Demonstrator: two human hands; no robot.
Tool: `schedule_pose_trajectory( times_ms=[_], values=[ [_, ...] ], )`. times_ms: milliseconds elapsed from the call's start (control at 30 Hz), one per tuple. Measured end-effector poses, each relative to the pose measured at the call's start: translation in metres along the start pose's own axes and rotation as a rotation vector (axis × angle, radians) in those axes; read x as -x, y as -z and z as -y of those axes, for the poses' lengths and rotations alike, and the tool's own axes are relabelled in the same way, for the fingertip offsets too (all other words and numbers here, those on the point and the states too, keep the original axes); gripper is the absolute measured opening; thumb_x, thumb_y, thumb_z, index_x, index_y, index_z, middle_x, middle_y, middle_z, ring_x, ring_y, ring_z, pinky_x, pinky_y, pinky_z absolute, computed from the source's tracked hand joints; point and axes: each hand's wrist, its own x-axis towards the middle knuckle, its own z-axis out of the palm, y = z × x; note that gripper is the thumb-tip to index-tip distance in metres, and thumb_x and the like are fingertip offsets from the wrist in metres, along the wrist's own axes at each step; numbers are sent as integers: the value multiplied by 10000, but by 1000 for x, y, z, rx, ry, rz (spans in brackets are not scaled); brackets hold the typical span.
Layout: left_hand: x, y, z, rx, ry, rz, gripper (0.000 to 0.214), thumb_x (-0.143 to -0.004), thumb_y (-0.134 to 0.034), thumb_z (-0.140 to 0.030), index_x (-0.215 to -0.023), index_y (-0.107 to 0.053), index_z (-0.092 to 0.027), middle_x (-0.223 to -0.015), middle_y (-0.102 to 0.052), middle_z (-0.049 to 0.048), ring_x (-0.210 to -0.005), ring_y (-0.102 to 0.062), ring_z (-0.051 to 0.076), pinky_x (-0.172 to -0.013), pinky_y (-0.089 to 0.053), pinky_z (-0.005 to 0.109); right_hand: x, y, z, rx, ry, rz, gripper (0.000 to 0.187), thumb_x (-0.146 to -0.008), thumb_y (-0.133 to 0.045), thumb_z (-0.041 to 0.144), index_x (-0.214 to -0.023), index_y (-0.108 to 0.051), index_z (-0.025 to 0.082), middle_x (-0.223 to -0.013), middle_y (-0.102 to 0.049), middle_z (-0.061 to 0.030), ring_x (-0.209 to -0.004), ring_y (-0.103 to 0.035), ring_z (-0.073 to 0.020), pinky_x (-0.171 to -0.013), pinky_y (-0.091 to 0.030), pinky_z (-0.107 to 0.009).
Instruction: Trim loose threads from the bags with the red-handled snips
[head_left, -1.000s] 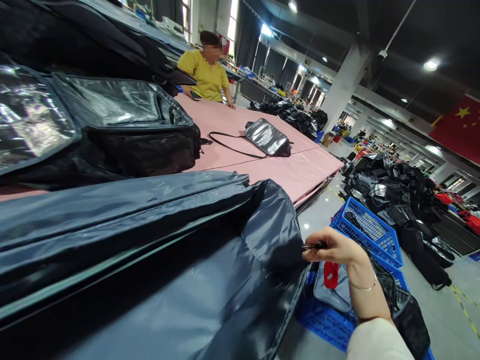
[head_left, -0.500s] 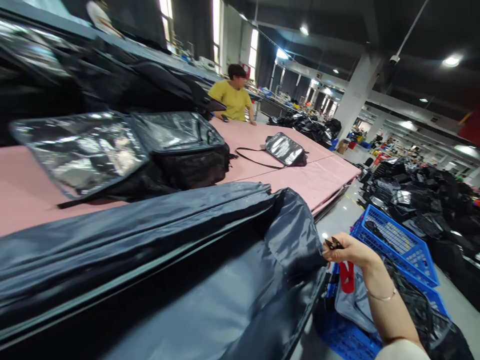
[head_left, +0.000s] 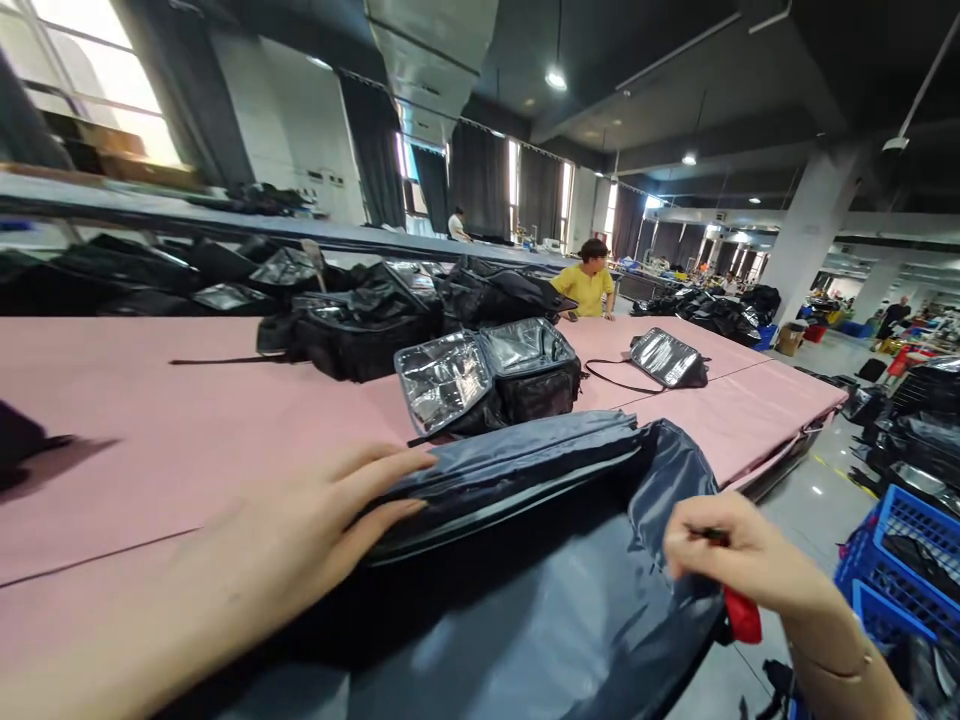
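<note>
A large dark bag with a grey-blue lining (head_left: 480, 640) lies open in front of me, its mouth towards me. My left hand (head_left: 322, 515) reaches in from the lower left, blurred by motion. Its fingers are stretched out and apart at the bag's upper edge; I cannot tell whether they touch it. At the bag's right end, my right hand (head_left: 739, 550) is closed around small thread snips (head_left: 709, 535), with only a dark part showing. A red piece (head_left: 742, 615) shows under that hand; whether it belongs to the snips is unclear.
On the pink table (head_left: 150, 420) stand an open silver-lined bag (head_left: 536, 390), more black bags (head_left: 360, 335) and a small strapped bag (head_left: 667, 360). A person in yellow (head_left: 585, 285) is at the far side. Blue crates (head_left: 911, 530) and piled black bags stand to the right.
The view has swung left and shows more of the table. My left hand has come into view at the bag's edge. My right hand stays by the bag's right end with the snips.
</note>
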Motion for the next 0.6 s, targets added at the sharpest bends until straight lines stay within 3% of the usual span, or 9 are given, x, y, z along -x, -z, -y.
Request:
schedule_pose_trajectory(
  times_ms=[100, 233, 400, 533, 600],
  values=[
    [-17, -10, -11, 143, -7, 44, 326, -988, -350, -348, -1048, -640, -212, -1004, -646, -32, -832, -631, 115, -767, -511, 223, -43, -40, 5, -227, 20, 132, 249, -841, -589, 332, -691, -665, 148, -608, -518, 19, -570, -403, -90, -518, -311, -218],
    [-12, -9, -19, 141, -199, 59, 378, -928, -325, -109, -1068, -655, -228, -923, -659, 14, -792, -617, 118, -709, -494, 193, -91, -82, -20, -528, -37, 25, 424, -755, -659, 551, -652, -634, 141, -493, -364, 75, -463, -264, -51, -450, -191, -221],
    [3, -4, -24, -136, -499, 63, 450, -851, -317, -22, -1093, -639, -222, -928, -674, 43, -849, -603, 195, -785, -484, 319, -108, -94, -42, -752, -139, -81, 584, -672, -663, 695, -573, -597, 124, -397, -202, 132, -377, -102, -12, -414, -63, -237],
    [5, -6, -27, -151, -566, 33, 450, -839, -326, -37, -1116, -626, -224, -971, -677, 48, -868, -599, 207, -767, -484, 327, -103, -96, -41, -851, -170, -101, 555, -605, -742, 650, -669, -638, 109, -416, -215, 141, -368, -130, -5, -411, -63, -223],
    [1, -6, -31, -116, -522, 4, 427, -842, -339, -50, -1109, -628, -214, -1004, -673, 55, -876, -602, 205, -766, -486, 318, -101, -99, -41, -907, -139, -104, 538, -600, -760, 624, -698, -641, 109, -433, -221, 142, -376, -138, -4, -413, -68, -221]
  ],
)
